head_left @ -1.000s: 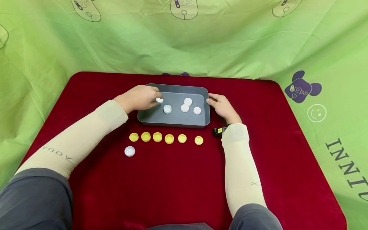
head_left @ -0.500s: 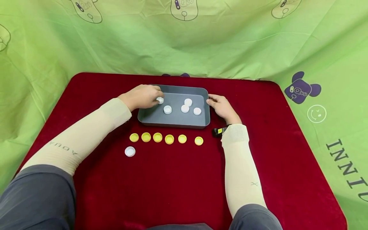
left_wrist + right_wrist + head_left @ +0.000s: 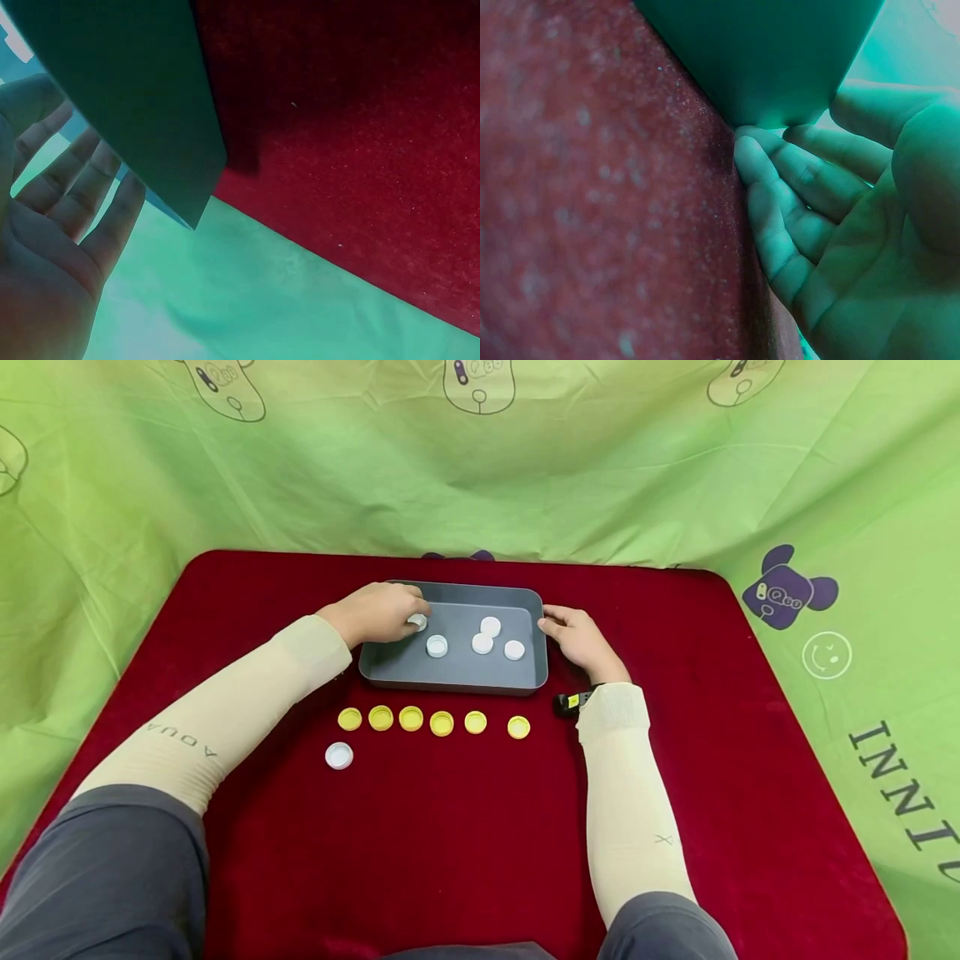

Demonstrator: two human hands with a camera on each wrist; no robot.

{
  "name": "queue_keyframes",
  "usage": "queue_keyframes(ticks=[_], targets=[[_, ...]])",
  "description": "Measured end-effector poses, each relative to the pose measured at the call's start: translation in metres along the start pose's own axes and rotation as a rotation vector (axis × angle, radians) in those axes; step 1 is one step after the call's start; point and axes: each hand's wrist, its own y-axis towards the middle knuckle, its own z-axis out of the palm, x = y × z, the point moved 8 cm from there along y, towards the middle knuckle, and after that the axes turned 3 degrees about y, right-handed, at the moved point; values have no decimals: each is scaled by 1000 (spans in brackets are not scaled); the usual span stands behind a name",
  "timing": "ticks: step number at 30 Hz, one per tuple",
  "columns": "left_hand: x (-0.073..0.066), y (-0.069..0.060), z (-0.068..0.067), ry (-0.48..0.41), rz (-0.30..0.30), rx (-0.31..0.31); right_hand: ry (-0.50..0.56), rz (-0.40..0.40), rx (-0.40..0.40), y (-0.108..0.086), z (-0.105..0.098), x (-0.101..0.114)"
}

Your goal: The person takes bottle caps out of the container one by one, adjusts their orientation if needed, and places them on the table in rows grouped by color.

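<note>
My left hand (image 3: pixel 381 612) reaches over the left end of a grey rectangular tray (image 3: pixel 450 681). Its thumb and a finger pinch a white bottle cap (image 3: pixel 418 622) inside; the left wrist view shows the other fingers (image 3: pixel 75 187) over the wall, the cap hidden there. More white caps lie in the tray: a hollow-side-up cap (image 3: pixel 437 646) near the middle, two touching caps (image 3: pixel 486 635), and a lone cap (image 3: pixel 514 650) at right. My right hand (image 3: pixel 581 642) holds the tray's right end, thumb at the rim, fingers (image 3: pixel 795 165) against the outer wall.
Several yellow bottle caps (image 3: pixel 411 718) lie in a row on the red tablecloth (image 3: pixel 450 843), in front of the tray. One white cap (image 3: pixel 339 756) is below the row's left end. A black device (image 3: pixel 567 704) sits at my right wrist. Green curtain (image 3: pixel 480 485) surrounds the table.
My left hand and forearm have shifted slightly right, while the cap at its fingers has barely moved. The right hand and the tray look still.
</note>
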Motion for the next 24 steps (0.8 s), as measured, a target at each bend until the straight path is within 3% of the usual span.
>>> queue_keyframes(ticks=[24], targets=[[9,8,17,4,-17,46,-21,-10,-4,1,0,2]])
